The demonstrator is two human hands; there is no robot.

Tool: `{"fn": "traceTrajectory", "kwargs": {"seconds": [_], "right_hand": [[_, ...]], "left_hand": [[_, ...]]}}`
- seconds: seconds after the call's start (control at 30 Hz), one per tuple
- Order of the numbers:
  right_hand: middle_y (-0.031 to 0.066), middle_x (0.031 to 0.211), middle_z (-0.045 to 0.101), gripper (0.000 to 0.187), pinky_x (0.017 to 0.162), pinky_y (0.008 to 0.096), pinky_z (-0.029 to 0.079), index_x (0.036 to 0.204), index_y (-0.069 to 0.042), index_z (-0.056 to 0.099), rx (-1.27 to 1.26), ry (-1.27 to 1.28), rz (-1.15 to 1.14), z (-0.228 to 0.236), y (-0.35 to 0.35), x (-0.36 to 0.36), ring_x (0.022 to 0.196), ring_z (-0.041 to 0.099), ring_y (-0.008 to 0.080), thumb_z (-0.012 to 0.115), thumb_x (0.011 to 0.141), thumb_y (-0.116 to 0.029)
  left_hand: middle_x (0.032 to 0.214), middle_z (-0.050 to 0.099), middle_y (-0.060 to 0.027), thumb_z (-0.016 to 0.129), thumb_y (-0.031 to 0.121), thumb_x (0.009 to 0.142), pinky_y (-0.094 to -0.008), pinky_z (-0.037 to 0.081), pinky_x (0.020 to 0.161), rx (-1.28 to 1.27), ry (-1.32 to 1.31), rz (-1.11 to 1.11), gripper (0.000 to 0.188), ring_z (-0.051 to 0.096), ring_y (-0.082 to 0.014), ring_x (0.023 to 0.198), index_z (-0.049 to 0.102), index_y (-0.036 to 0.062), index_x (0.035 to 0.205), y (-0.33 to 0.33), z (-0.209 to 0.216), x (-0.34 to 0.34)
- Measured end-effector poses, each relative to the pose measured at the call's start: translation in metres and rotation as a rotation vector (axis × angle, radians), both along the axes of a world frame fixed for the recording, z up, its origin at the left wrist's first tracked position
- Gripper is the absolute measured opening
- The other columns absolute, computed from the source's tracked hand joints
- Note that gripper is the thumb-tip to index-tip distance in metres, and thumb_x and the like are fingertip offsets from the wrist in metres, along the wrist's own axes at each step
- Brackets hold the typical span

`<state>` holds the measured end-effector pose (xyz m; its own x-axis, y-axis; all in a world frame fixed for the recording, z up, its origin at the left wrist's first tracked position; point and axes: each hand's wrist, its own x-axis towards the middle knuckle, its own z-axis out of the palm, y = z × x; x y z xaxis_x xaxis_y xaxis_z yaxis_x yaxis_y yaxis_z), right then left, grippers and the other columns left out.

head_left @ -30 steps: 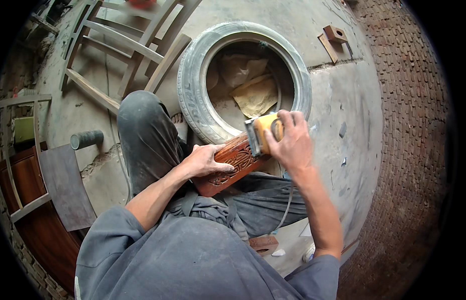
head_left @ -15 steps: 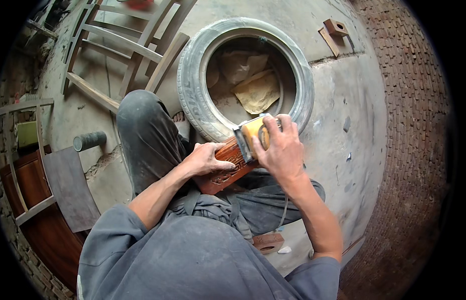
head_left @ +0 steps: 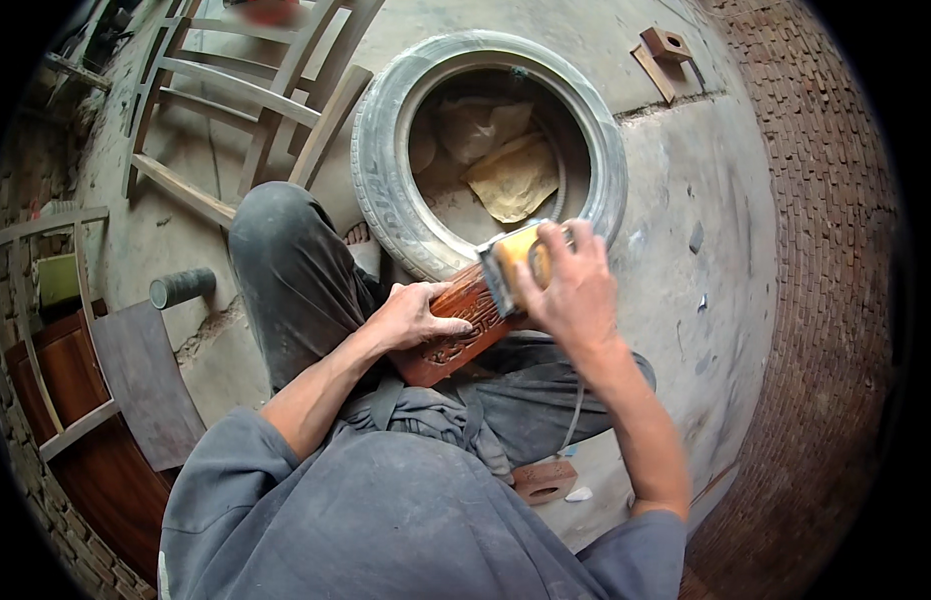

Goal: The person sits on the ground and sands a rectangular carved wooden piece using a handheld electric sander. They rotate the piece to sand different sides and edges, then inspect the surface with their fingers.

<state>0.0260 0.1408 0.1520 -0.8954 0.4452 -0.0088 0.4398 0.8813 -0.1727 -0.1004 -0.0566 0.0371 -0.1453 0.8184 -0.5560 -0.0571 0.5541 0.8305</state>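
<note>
A reddish-brown carved wooden block point(head_left: 447, 352) lies slanted over my lap, its far end by the tyre. My left hand point(head_left: 407, 320) grips its near part, thumb across the carved face and fingers over the far side. My right hand point(head_left: 577, 295) is wrapped round a yellow power sander point(head_left: 513, 258), whose dark base plate rests against the far part of the block. From under my right forearm a pale cable point(head_left: 575, 420) runs down past my leg. The block's underside is hidden.
A worn tyre point(head_left: 377, 190) lies ahead, with a yellowish sheet point(head_left: 515, 185) inside. Wooden frames point(head_left: 270, 100) stand far left. Nearer left are a dark cylinder point(head_left: 182, 288) and a grey board point(head_left: 145, 385). Holed blocks lie at far right point(head_left: 667, 44) and beside my lap point(head_left: 545, 482).
My right hand and the sander have shifted slightly right along the block. My left hand keeps its hold in nearly the same place.
</note>
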Motion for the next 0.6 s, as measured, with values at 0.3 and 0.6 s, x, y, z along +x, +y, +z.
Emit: {"fn": "traceTrajectory", "kwargs": {"seconds": [0.3, 0.6], "right_hand": [[0.015, 0.121, 0.055, 0.045, 0.081, 0.0539, 0.06, 0.126, -0.013, 0.063, -0.047, 0.038, -0.023, -0.003, 0.005, 0.006, 0.109, 0.062, 0.0397, 0.083, 0.088, -0.026], [0.0146, 0.119, 0.057, 0.043, 0.087, 0.0512, 0.058, 0.127, -0.013, 0.063, -0.005, 0.019, -0.04, -0.002, 0.002, -0.003, 0.107, 0.063, 0.0395, 0.081, 0.089, -0.025]], "left_hand": [[0.109, 0.082, -0.0179, 0.091, 0.044, 0.083, -0.037, 0.061, 0.094, 0.013, -0.018, 0.048, 0.073, 0.079, -0.0237, 0.098, 0.07, 0.0044, 0.141, -0.003, -0.015, 0.005], [0.106, 0.082, -0.018, 0.091, 0.045, 0.083, -0.0369, 0.061, 0.093, 0.027, -0.021, 0.053, 0.074, 0.08, -0.0236, 0.095, 0.07, 0.004, 0.141, -0.004, -0.014, 0.005]]}}
